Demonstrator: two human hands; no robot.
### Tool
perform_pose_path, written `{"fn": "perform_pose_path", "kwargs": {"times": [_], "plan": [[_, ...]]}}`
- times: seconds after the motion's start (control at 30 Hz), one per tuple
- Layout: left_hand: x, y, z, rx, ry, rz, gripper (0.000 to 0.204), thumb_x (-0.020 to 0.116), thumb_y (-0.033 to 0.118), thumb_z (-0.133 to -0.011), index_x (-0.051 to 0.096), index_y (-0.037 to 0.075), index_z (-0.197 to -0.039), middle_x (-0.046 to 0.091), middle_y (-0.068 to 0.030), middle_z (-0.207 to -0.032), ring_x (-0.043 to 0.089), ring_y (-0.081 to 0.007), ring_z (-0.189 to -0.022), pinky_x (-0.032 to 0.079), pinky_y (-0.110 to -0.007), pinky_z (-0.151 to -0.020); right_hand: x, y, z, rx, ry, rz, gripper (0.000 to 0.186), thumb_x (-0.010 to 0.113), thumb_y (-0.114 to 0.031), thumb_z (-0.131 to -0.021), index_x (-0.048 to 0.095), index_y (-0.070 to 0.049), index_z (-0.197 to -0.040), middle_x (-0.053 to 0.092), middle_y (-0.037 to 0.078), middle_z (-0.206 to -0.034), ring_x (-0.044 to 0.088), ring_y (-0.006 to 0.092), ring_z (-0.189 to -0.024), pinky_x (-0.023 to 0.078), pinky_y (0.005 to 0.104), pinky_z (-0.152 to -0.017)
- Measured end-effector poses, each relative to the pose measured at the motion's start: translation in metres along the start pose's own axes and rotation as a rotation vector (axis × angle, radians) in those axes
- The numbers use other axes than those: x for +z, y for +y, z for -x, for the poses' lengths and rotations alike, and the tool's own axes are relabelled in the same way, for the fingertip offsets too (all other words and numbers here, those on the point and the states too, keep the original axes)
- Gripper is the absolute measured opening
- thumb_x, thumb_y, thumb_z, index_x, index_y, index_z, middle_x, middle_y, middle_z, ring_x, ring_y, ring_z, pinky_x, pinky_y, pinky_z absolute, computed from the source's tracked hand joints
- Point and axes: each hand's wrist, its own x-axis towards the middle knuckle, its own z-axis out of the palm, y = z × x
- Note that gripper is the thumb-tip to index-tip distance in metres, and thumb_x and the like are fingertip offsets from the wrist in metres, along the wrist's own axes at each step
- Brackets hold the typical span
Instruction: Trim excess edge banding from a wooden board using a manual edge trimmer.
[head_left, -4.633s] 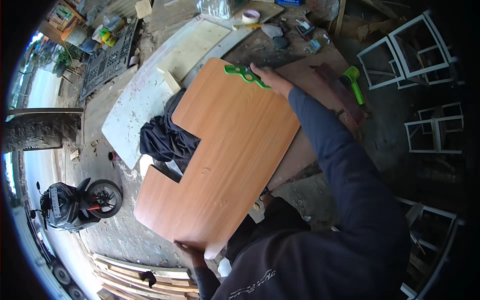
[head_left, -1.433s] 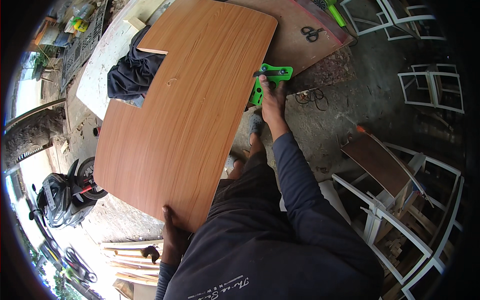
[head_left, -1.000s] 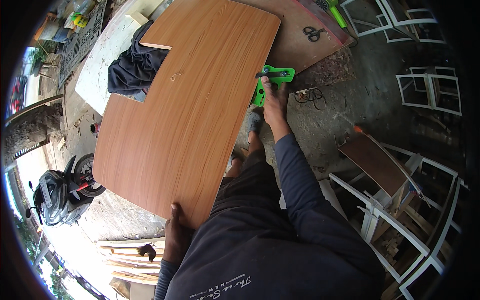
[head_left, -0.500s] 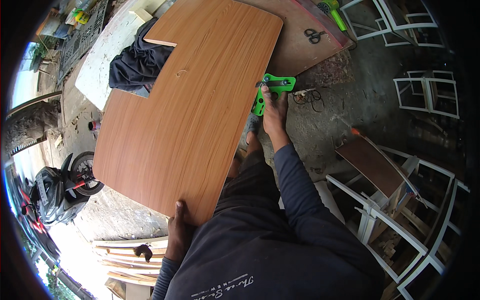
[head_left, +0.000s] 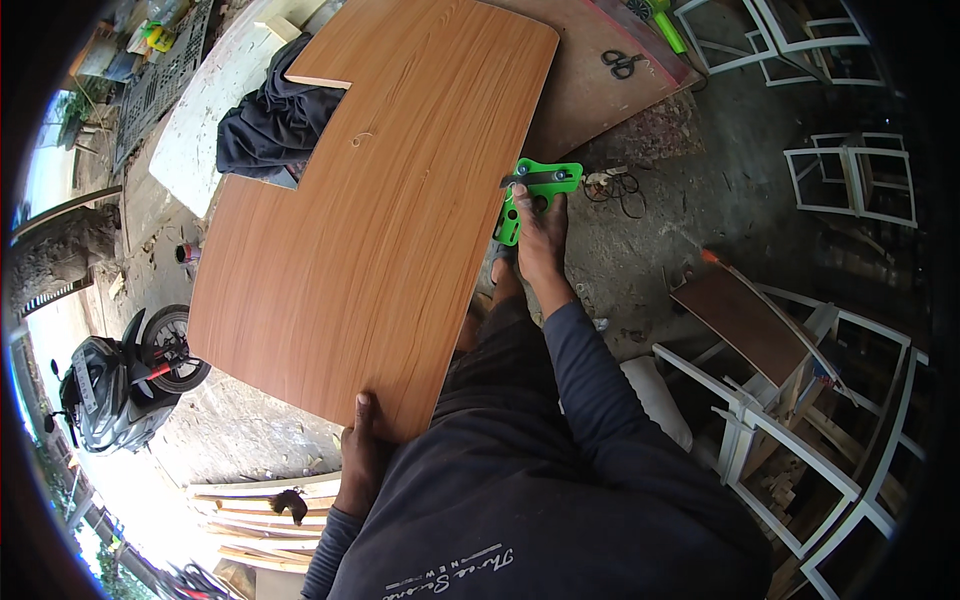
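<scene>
A: Where was the flat, wood-grain brown board [head_left: 390, 230] located?

B: It occupied the centre of the scene, extending from far to near. Crumpled dark fabric [head_left: 275, 125] was visible at the notch in its left side.

A: What was the state of each hand?

B: The left hand [head_left: 362, 460] was clamped on the board's near edge, thumb on top, fingers hidden. The right hand [head_left: 543, 235] was closed on the angled green plastic tool [head_left: 566, 180] with a dark metal bar, at the board's right edge.

A: And far right?

B: Black-handled scissors [head_left: 620, 64] rested on a flat brown panel [head_left: 585, 95].
</scene>
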Motion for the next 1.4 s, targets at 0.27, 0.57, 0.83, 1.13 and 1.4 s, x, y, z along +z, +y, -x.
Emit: {"fn": "perform_pose_path", "kwargs": {"times": [0.27, 0.57, 0.83, 1.13, 1.4], "plan": [[-0.003, -0.006, -0.005, 0.027, -0.058, -0.013, 0.100, 0.048, 0.078, -0.096, 0.060, -0.017, -0.126, 0.069, -0.0267, -0.115, 0.067, -0.0281, -0.106, 0.055, -0.038, -0.086, -0.003, -0.005, 0.013, 0.004, -0.035, -0.030, 0.038, 0.073, -0.024, -0.100, 0.050, -0.005, -0.124, 0.060, 0.001, -0.106, 0.056, 0.0089, -0.095, 0.047, 0.0267, -0.081], [0.002, -0.005, -0.005, 0.019, -0.058, -0.018, 0.104, 0.050, 0.080, -0.093, 0.060, -0.019, -0.124, 0.070, -0.0283, -0.112, 0.070, -0.0298, -0.101, 0.057, -0.039, -0.083, -0.003, -0.013, 0.031, 0.027, -0.029, 0.068, 0.044, 0.074, -0.032, -0.099, 0.050, -0.005, -0.125, 0.058, 0.000, -0.105, 0.054, 0.0074, -0.092, 0.047, 0.0261, -0.080], [0.000, -0.019, -0.016, 0.026, -0.098, 0.061, 0.103, 0.053, 0.077, -0.094, 0.060, -0.022, -0.123, 0.070, -0.0278, -0.112, 0.069, -0.0284, -0.103, 0.056, -0.038, -0.086, -0.007, -0.013, 0.050, 0.054, -0.037, 0.094, 0.055, 0.075, -0.040, -0.097, 0.049, -0.004, -0.129, 0.057, 0.002, -0.108, 0.054, 0.0101, -0.095, 0.048, 0.0291, -0.083], [0.005, -0.030, -0.027, 0.042, -0.096, 0.091, 0.105, 0.053, 0.079, -0.093, 0.062, -0.022, -0.120, 0.070, -0.0292, -0.108, 0.070, -0.0278, -0.103, 0.056, -0.037, -0.085, -0.017, -0.004, 0.093, -0.002, -0.078, 0.217, 0.057, 0.071, -0.039, -0.100, 0.047, -0.001, -0.134, 0.059, 0.008, -0.118, 0.055, 0.0152, -0.103, 0.049, 0.0321, -0.086], [0.016, -0.030, -0.027, 0.120, -0.161, 0.380, 0.087, 0.059, 0.065, -0.098, 0.059, -0.018, -0.126, 0.068, -0.0265, -0.118, 0.068, -0.0269, -0.107, 0.055, -0.037, -0.089, -0.028, -0.011, 0.143, 0.145, -0.180, 0.011, 0.045, 0.069, -0.033, -0.102, 0.052, -0.004, -0.133, 0.060, 0.003, -0.117, 0.058, 0.0116, -0.102, 0.049, 0.0314, -0.088]]}}
